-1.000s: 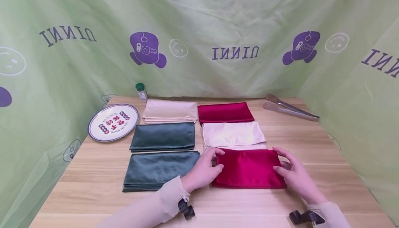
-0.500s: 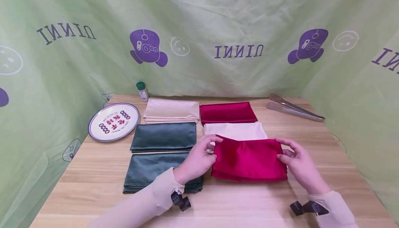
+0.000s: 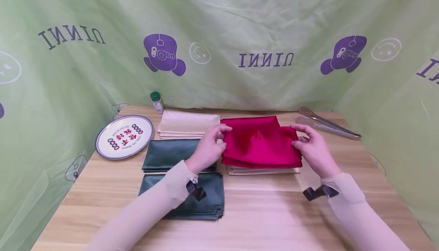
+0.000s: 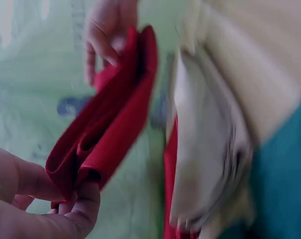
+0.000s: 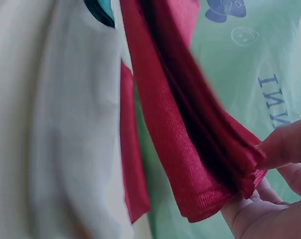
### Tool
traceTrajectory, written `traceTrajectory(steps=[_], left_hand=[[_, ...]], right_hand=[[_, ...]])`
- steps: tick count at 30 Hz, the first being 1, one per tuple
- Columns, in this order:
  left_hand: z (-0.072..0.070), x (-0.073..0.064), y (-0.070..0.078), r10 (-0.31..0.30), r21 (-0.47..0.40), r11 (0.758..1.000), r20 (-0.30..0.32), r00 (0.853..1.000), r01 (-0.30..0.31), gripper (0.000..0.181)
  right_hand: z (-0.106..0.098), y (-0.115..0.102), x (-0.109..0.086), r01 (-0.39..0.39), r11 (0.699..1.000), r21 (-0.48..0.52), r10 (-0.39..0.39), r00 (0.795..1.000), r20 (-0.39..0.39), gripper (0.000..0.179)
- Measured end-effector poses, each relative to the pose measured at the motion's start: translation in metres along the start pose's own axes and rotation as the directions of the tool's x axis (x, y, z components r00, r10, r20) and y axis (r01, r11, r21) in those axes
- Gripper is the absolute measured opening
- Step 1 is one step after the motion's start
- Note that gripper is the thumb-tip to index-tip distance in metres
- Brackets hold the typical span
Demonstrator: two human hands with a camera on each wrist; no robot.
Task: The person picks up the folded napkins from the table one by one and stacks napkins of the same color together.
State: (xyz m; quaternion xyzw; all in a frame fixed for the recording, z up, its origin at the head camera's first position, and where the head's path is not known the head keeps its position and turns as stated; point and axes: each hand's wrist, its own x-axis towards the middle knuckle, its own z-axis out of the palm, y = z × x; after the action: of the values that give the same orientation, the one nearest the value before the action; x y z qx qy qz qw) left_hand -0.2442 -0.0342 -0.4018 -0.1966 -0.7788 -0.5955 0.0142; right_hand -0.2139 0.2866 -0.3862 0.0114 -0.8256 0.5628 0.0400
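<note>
Cloth [image 3: 262,148], red, shiny and folded, is up above the pale cloth [image 3: 264,171]. The left hand [image 3: 207,148] and right hand [image 3: 315,150] pinch its two short ends. It looks light, floppy and slippery, so holding all its layers at both ends seems best.

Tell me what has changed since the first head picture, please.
The left hand and right hand have lifted the nearer red satin cloth and carried it away from the person, above the pale folded cloth, which it now mostly hides. The fingers hold it at both ends; nothing was let go. The rear red cloth, dark green cloths, plate, tongs and green-capped shaker stayed in place.
</note>
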Motion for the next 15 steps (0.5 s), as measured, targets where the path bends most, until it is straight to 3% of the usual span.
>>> traceTrajectory(steps=[7,15], left_hand=[[-0.018,0.044,-0.022,-0.070,0.060,0.995,-0.108,0.992,0.077,0.048],[-0.015,0.079,-0.047,-0.174,0.050,0.982,-0.167,0.970,0.185,0.045]], right_hand=[[0.018,-0.007,0.054,-0.022,0.999,0.023,0.023,1.000,-0.015,0.053],[0.029,-0.001,0.104,-0.054,0.992,-0.110,0.046,0.996,-0.081,0.056]])
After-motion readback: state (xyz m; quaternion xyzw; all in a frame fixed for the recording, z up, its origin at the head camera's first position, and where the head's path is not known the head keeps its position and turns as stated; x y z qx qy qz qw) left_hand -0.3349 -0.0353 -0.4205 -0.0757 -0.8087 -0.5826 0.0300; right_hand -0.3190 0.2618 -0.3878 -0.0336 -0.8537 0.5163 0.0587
